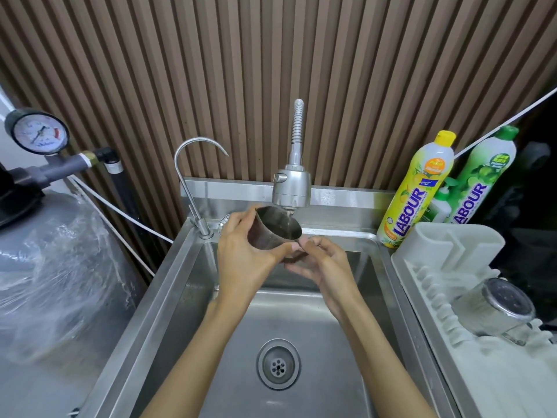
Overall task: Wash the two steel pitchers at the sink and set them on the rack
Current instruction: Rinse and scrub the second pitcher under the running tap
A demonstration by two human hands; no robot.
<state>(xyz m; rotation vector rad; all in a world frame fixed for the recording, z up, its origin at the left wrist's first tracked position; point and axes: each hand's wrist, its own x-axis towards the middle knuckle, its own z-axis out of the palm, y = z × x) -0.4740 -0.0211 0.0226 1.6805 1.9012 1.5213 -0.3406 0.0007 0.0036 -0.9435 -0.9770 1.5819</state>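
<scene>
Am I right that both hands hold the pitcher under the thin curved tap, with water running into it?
Not quite. In the head view the left hand and right hand hold the pitcher under the spray tap, not the curved tap, with water running into it.

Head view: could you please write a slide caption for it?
Left hand and right hand hold a steel pitcher under the running faucet.

My left hand (241, 256) grips a steel pitcher (269, 233) under the tap (291, 188). My right hand (324, 265) holds its handle over the sink (180, 312).
</scene>
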